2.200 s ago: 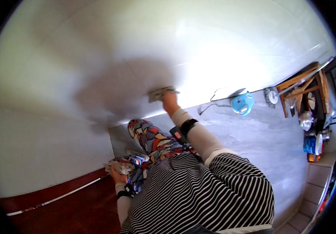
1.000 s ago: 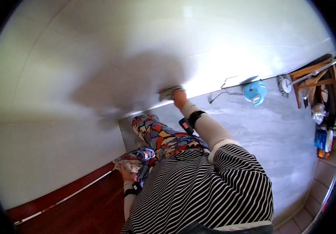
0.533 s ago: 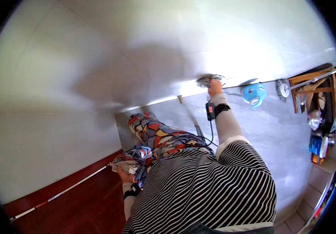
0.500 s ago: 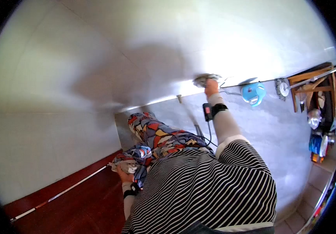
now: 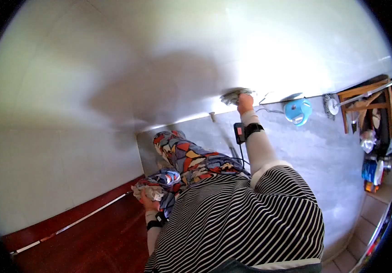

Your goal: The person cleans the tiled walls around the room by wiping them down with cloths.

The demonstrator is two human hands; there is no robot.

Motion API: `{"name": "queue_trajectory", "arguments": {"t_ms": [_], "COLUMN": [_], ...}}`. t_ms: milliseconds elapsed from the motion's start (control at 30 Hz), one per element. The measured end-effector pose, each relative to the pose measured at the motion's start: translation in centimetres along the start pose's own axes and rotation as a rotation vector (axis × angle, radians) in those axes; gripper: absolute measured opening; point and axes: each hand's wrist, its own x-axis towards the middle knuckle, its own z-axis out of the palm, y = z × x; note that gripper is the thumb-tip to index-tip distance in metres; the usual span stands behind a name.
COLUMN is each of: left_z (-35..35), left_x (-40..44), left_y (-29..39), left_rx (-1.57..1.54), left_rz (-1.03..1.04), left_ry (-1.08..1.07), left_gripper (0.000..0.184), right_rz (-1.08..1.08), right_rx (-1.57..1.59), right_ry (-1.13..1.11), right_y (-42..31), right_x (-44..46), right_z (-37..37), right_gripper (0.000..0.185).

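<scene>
My right hand is stretched forward and closed on a greyish cloth, which is pressed against the pale wall low down near the floor. Down at the left, close to my bent leg, my left hand is wrapped round a crumpled off-white cloth. Some of its fingers are hidden by the fabric. Patterned trousers cover my legs beside it.
A light blue plastic container stands on the grey floor by the wall. Further right are a round brush or mop head and a wooden stool. A dark red surface with a white strip lies at left.
My right hand has slid slightly left with the greyish cloth along the wall. The left hand keeps its hold on the off-white cloth. The whole view has shifted a little.
</scene>
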Motion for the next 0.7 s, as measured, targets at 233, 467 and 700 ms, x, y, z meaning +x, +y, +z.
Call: {"name": "queue_trajectory", "arguments": {"t_ms": [233, 467, 700], "left_z": [0.2, 2.0, 1.2], "left_x": [-0.2, -1.4, -0.9], "left_y": [1.2, 1.2, 1.2], "left_rx": [-0.164, -0.153, -0.339], "left_rz": [-0.054, -0.114, -0.219], "left_ry": [-0.130, -0.002, 0.015], "left_gripper": [0.030, 0.031, 0.033], "right_rz": [-0.295, -0.006, 0.971], "right_rx": [-0.031, -0.120, 2.191], "right_ry": [-0.187, -0.457, -0.098], "right_y": [-10.7, -4.5, -5.2], "right_x": [-2.2, -0.9, -1.4], "right_z": [2.8, 1.1, -2.8], "right_gripper": [0.013, 0.014, 0.026]}}
